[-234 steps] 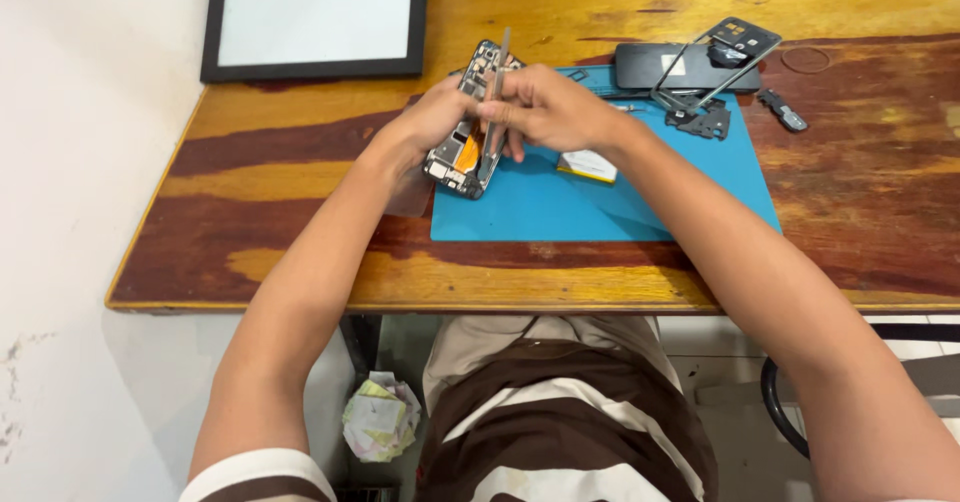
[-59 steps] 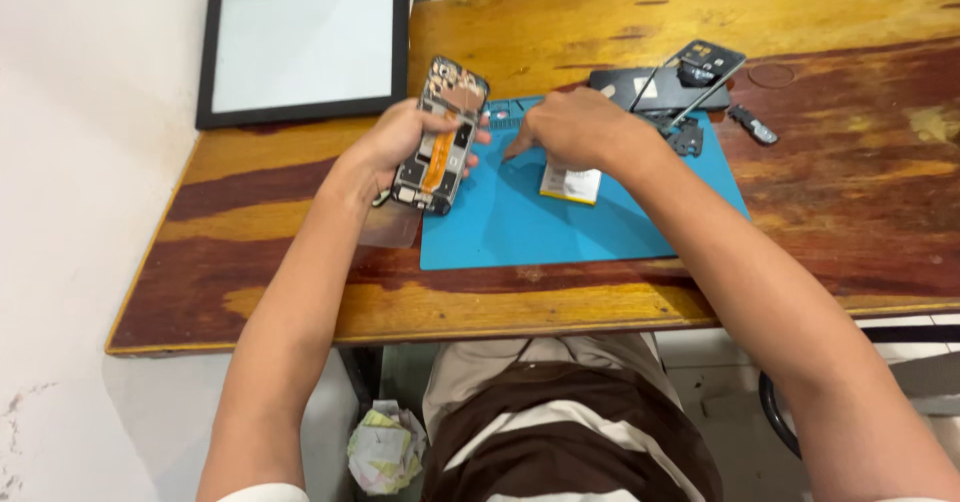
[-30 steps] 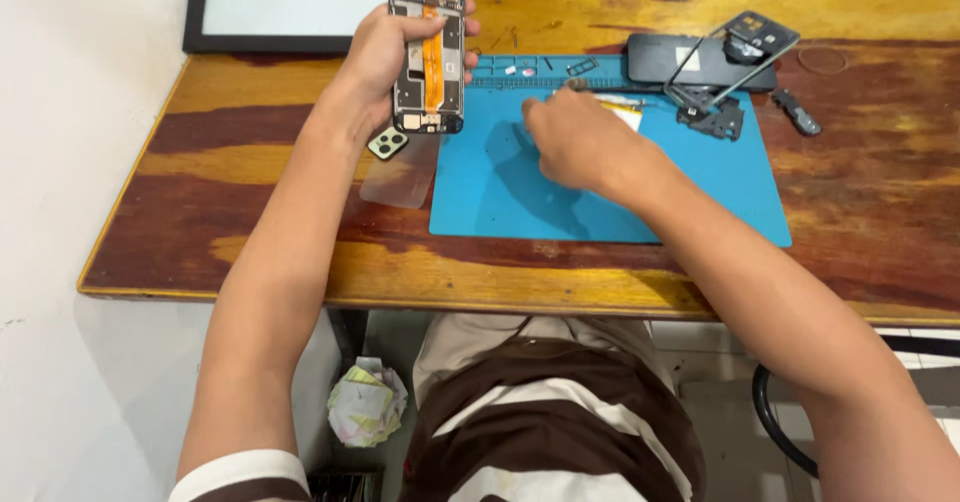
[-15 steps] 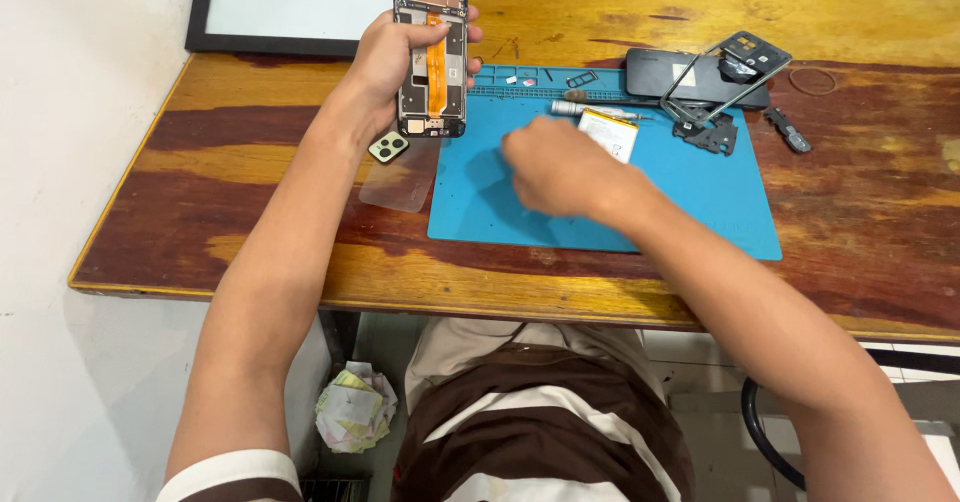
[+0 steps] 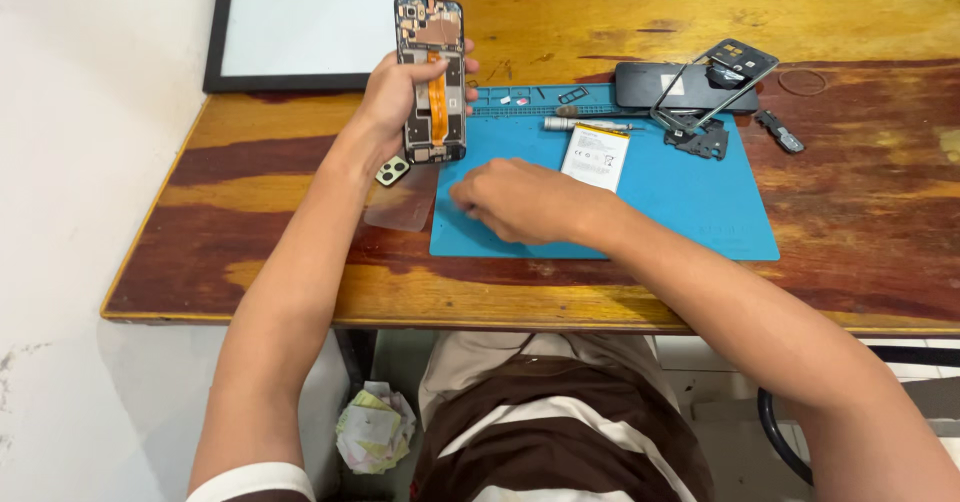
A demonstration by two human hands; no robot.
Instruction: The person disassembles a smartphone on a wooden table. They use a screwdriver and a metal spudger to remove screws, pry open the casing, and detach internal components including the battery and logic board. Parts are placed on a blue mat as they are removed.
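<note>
Mid-disassembly of an opened phone (image 5: 432, 80): left hand (image 5: 398, 92) grips it upright, lifted off the surface (image 5: 300, 212), fingers wrapped round the left edge and the back, thumb side facing the camera. Phone's back cover is off; dark frame, exposed boards top and bottom, an orange flex ribbon running down the middle, a copper-coloured patch near the top. It sits above the left end of the blue work mat (image 5: 690, 212), near the black-framed white panel (image 5: 310, 22). Right hand (image 5: 515, 200) lies palm-down on the mat, fingers curled toward its left edge; looks like a pinch on something small, but nothing visible in it, so whether it grips anything, cannot tell. Judged step: parts handling between phone and mat, phone held ready while the other hand works at the mat. Next move would call for a fine fingertip pick and keeping the phone steady so the ribbon isn't strained. Around: a white battery (image 5: 594, 156) flat on the mat just right of the right hand, a silver pen-like tool (image 5: 585, 123) above it, a small camera module (image 5: 392, 171) on the wood under the phone, a clear film piece (image 5: 402, 207) beside the mat edge, a dark back cover (image 5: 650, 84) and loose frame parts (image 5: 705, 140) at top right.
</note>
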